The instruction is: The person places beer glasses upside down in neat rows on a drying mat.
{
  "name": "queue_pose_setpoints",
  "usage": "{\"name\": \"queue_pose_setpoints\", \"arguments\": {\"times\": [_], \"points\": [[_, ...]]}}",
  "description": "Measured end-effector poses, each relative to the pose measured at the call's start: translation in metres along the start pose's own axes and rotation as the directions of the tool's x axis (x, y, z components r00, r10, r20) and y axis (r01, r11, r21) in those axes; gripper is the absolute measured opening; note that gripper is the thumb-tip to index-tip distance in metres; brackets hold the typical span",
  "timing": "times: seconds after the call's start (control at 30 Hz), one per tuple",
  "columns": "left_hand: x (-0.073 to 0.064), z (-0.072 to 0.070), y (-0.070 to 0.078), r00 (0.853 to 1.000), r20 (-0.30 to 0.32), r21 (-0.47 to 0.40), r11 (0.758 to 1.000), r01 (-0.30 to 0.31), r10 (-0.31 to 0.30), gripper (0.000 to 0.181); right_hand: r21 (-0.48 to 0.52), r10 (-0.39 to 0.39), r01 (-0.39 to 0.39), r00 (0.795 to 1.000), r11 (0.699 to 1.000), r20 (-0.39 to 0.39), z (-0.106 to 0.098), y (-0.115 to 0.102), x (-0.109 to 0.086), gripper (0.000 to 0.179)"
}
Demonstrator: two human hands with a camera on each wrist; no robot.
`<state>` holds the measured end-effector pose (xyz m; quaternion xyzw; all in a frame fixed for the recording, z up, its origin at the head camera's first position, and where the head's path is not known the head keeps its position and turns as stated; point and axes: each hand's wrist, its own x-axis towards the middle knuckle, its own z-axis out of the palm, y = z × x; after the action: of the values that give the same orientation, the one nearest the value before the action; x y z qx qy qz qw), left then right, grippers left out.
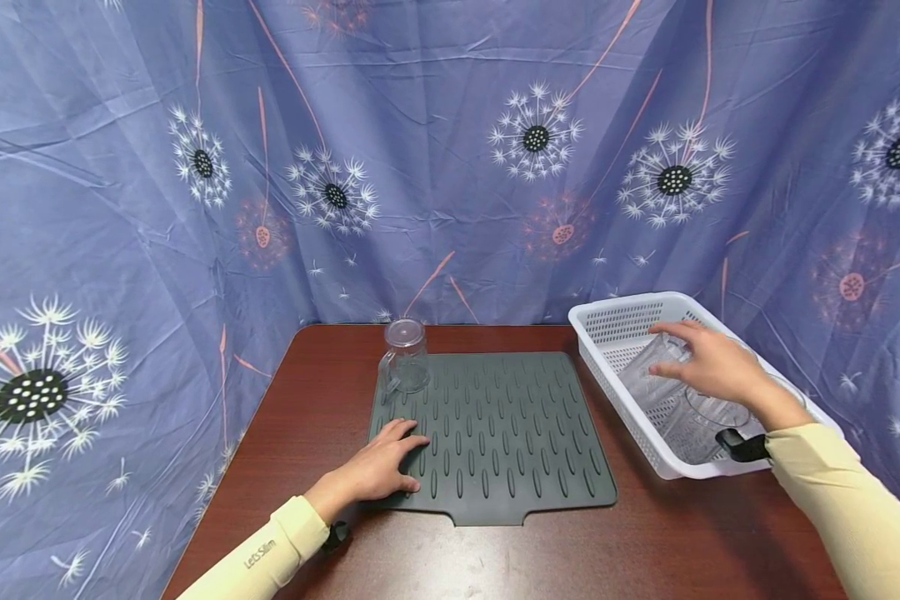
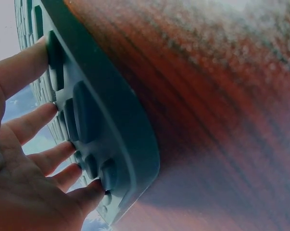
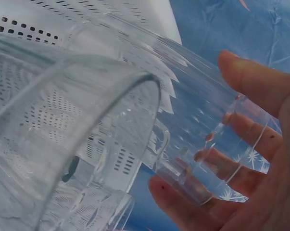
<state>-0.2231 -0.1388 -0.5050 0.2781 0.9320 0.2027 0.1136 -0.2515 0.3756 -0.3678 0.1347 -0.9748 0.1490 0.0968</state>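
Note:
My right hand (image 1: 708, 362) is inside the white basket, its thumb and fingers round the end of a clear drinking glass (image 3: 183, 106) that lies tilted there. Several fingers show through the glass wall in the right wrist view. A larger clear glass vessel (image 3: 82, 110) with a wide rim lies close beside it. My left hand (image 1: 371, 467) has its fingers spread, fingertips on the near left part of the dark grey drying mat (image 1: 495, 433). On the mat's far left corner a clear glass mug (image 1: 407, 358) stands upside down, handle toward the left.
The white perforated basket (image 1: 622, 417) stands at the right of the brown wooden table (image 1: 300, 400), beside the mat. Raised oval ridges cover the mat, and a short lip sticks out at its front. A blue dandelion-print cloth (image 1: 435, 167) hangs behind and along both sides.

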Motion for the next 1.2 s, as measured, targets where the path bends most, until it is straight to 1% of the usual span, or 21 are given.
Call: {"name": "queue_pose_setpoints", "arguments": {"times": [0.13, 0.3, 0.5, 0.7, 0.87, 1.07, 1.2], "points": [[0.000, 0.001, 0.000, 1.000, -0.007, 0.004, 1.000, -0.007, 0.007, 0.065, 0.026, 0.005, -0.004, 1.000, 1.000, -0.024, -0.005, -0.001, 0.000, 0.065], [0.000, 0.001, 0.000, 1.000, -0.005, -0.003, 1.000, -0.003, 0.003, 0.065, 0.027, 0.066, -0.065, 0.997, 0.998, -0.038, -0.011, -0.002, -0.002, 0.066], [0.000, 0.001, 0.000, 1.000, -0.007, 0.001, 1.000, -0.006, 0.006, 0.065, 0.048, 0.110, -0.107, 0.991, 0.993, -0.074, -0.015, -0.004, -0.004, 0.066], [0.000, 0.001, 0.000, 1.000, -0.011, 0.007, 1.000, -0.009, 0.009, 0.065, 0.096, 0.106, -0.093, 0.984, 0.991, -0.146, -0.015, -0.004, -0.003, 0.062], [-0.001, 0.001, 0.000, 1.000, -0.011, 0.005, 1.000, -0.007, 0.007, 0.065, 0.139, 0.126, -0.101, 0.974, 0.985, -0.186, -0.015, -0.008, -0.003, 0.062], [-0.001, 0.001, 0.000, 1.000, -0.008, 0.000, 1.000, -0.002, 0.002, 0.065, 0.199, 0.164, -0.125, 0.967, 0.972, -0.193, -0.015, -0.018, -0.006, 0.066], [-0.001, 0.000, 0.001, 1.000, -0.004, -0.014, 1.000, 0.002, -0.002, 0.064, 0.228, 0.178, -0.131, 0.964, 0.965, -0.199, -0.012, -0.025, -0.007, 0.065]]}}
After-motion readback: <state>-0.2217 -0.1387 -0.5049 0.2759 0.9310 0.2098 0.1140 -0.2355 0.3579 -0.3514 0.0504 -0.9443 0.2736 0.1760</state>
